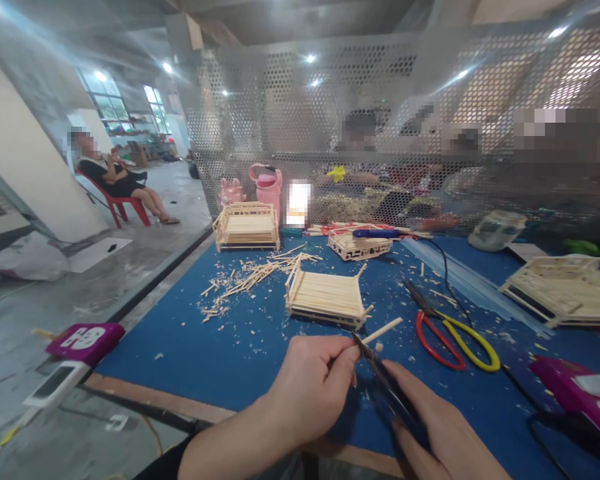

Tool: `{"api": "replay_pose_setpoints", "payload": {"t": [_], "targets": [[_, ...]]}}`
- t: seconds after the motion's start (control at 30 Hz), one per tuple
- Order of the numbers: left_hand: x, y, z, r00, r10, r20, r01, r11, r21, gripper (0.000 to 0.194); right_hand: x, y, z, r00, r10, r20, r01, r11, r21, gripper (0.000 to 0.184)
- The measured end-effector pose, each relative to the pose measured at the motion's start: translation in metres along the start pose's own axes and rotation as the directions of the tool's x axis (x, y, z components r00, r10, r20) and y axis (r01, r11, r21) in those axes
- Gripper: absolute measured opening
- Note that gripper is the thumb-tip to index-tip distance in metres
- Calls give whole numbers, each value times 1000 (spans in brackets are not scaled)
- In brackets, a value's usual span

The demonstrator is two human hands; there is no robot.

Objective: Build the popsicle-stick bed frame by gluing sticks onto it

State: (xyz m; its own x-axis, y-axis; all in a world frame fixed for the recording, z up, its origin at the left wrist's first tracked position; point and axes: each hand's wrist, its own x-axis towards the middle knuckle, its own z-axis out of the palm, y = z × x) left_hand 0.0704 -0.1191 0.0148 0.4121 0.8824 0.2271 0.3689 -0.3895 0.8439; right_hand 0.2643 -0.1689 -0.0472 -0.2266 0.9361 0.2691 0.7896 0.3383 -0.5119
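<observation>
My left hand (317, 380) is closed, pinching a thin wooden stick (386, 329) that sticks out to the right past its fingertips. In my right hand (440, 427) is a dark cutting tool (393, 390), which looks like scissors; its tip meets the stick beside my left fingertips. The tool's handles are partly hidden by the hand. A small stick-built bed-like frame (325, 293) stands just beyond my hands, with slats across it and posts at its corners. To the right lie scissors (437, 327) with one red and one yellow handle.
Cut sticks (260, 275) and chips litter the blue table (165, 357). More stick models (247, 228) stand at the back and right. A blue-handled tool (377, 233) trails a cable. Behind rises a perforated metal screen (275, 100). A person (115, 173) sits at far left.
</observation>
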Motion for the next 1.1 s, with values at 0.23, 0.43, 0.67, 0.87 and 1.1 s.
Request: {"api": "replay_pose_setpoints", "payload": {"t": [0.23,0.43,0.67,0.87,1.1], "targets": [[8,-5,8,999,-34,-13,34,999,17,37,15,-22,-17,994,79,80,-75,996,-44,56],[8,-9,12,995,-81,50,83,995,-46,37,10,-20,-23,974,138,182,-138,990,-12,59],[4,-13,16,996,-85,34,87,994,-60,39,6,-19,-20,962,179,204,-200,976,86,62],[0,-7,17,999,4,34,-4,1000,-2,36,1,-16,-13,969,207,137,-221,971,92,60],[-1,-10,19,996,-63,70,68,995,-69,37,6,-15,-18,972,159,171,-188,967,170,34]]}}
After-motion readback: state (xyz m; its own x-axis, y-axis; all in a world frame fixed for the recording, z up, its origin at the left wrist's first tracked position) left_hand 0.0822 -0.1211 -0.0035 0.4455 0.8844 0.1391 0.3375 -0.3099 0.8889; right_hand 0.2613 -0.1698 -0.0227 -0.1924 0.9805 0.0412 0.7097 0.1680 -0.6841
